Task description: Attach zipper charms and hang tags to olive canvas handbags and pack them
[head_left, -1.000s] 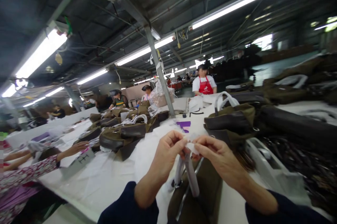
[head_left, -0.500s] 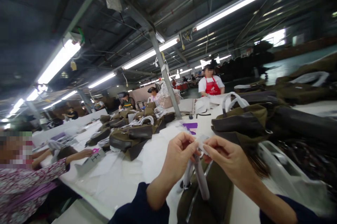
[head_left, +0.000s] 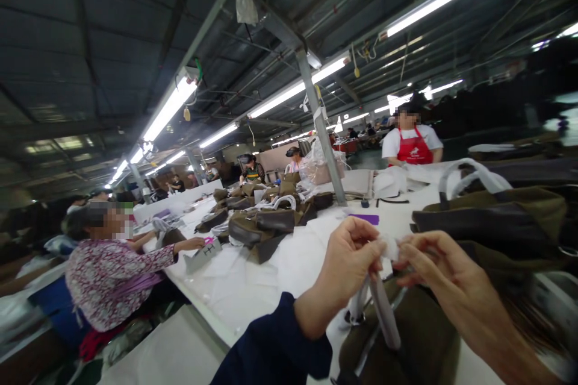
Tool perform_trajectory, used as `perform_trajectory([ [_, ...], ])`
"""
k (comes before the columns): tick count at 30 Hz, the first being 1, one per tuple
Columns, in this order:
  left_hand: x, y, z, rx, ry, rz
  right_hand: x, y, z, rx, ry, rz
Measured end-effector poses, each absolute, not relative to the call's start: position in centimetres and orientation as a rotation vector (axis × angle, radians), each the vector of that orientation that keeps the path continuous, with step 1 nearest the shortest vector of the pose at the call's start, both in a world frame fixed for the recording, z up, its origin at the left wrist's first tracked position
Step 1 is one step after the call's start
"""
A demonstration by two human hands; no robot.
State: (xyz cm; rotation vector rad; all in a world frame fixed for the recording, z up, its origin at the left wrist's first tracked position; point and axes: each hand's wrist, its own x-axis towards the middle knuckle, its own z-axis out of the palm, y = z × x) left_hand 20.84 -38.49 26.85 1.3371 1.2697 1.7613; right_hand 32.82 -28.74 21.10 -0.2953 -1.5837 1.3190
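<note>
My left hand [head_left: 350,264] pinches a small piece of thin white wrapping [head_left: 389,246] at the top of a bag handle [head_left: 385,313]. My right hand [head_left: 445,270] has its fingertips closed at the other edge of the same wrapping, slightly blurred. Pale covering runs down the handle's two sides. Below my hands lies the olive-brown bag [head_left: 413,337] that the handle belongs to, with a light line like a zipper along its top. A metal ring shows at the handle's left foot, and my fingers partly hide the handle's top.
White sheets [head_left: 266,264] spread over the table left of my hands, with a purple strip [head_left: 365,219] beyond. Piled bags [head_left: 266,222] lie farther back, another bag [head_left: 492,222] at right. A co-worker in a flowered top [head_left: 112,282] reaches over a grey box [head_left: 202,257]. A post [head_left: 321,132] rises behind.
My view has turned left, so the surroundings and my hands appear farther right. Both hands stay at the handle's wrapping, the right fingers now slightly farther from the left ones.
</note>
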Motion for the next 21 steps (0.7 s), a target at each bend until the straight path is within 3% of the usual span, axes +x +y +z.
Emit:
perform_trajectory([
  [14,20.5,-39.5,29.5,1.311,1.154,1.852,32.2,-27.4,19.8,-0.326,-1.804,1.135],
  [21,21.3,-39.1,29.9,1.588,1.352,1.750,33.5,-27.6,22.5,-0.469,-1.969,0.430],
])
